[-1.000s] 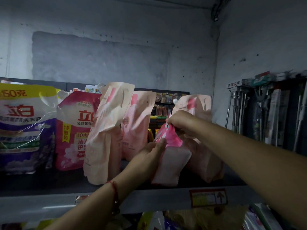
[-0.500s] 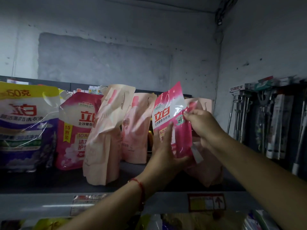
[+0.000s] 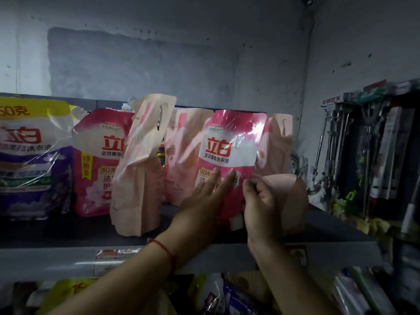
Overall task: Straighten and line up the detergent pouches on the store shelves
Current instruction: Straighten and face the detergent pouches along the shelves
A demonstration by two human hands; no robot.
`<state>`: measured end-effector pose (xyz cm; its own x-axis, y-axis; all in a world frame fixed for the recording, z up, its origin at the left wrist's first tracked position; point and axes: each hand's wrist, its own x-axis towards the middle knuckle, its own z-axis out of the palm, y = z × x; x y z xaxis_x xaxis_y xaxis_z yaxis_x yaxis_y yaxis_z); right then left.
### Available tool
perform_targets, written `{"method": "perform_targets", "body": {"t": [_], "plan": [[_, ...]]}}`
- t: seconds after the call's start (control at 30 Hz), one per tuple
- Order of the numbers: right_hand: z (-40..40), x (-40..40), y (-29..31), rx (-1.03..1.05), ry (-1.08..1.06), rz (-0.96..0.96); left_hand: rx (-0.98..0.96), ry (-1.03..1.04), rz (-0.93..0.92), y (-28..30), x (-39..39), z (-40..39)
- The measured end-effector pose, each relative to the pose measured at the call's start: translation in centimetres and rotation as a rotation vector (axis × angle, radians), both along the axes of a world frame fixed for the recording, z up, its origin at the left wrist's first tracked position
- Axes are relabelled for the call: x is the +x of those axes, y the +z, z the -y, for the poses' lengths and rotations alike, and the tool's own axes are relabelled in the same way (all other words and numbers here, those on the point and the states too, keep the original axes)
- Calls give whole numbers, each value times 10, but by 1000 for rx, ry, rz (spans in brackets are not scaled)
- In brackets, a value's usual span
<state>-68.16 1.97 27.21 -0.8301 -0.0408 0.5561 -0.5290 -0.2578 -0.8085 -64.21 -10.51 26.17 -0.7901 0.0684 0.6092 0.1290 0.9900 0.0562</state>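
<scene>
Standing pouch: a pink detergent pouch (image 3: 229, 142) is upright on the grey shelf (image 3: 68, 258), front facing out, right of centre.
Writing: red "立白" on a white panel, "全效馨香洗衣液" under it, and a yellow strip starting "10大"; the rest is hidden by fingers.
Left hand: the left hand (image 3: 202, 198) lies flat against the pouch's lower front, fingers straight, a red string at the wrist.
Right hand: the right hand (image 3: 261, 201) has curled fingers pinching the pouch's lower right edge.
Change: half a second ago the pouch was raised and tilted between both hands; now it stands square, lower, with its front turned fully outward.
Neighbours: a pale pouch (image 3: 141, 169) leans just left, its back showing; two more pale pouches stand behind, one (image 3: 181, 155) to the left and one (image 3: 278, 142) to the right.
Further left: a second pink pouch (image 3: 97, 164) reads "立白" and "特惠装"; a purple and white pouch (image 3: 29, 155) shows "洗衣液".
Right side: hanging tools (image 3: 363, 155), blurred.
Shelf edge: a price label (image 3: 109, 260), unreadable.
</scene>
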Motion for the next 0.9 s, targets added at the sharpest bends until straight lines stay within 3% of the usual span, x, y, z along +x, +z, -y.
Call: {"method": "perform_targets", "body": {"t": [0.07, 0.2, 0.37, 0.47, 0.57, 0.77, 0.9], "plan": [[2, 0, -5, 38, -29, -65, -3, 4, 25, 4, 6, 5], [-9, 12, -13, 185, 110, -73, -23, 63, 42, -1, 22, 8], [-37, 51, -38, 632, -221, -266, -11, 222, 56, -28, 75, -3], [-50, 79, -57, 945, -191, -364, -7, 232, 49, -53, 110, -3], [-58, 98, -75, 1183, -145, -324, -12, 228, 63, -73, 138, -1], [-68, 135, -99, 1357, -115, -180, -6, 262, 197, -112, 176, 21], [-64, 161, -128, 1413, -111, -96, 102, 260, 293, -152, 199, 31]]}}
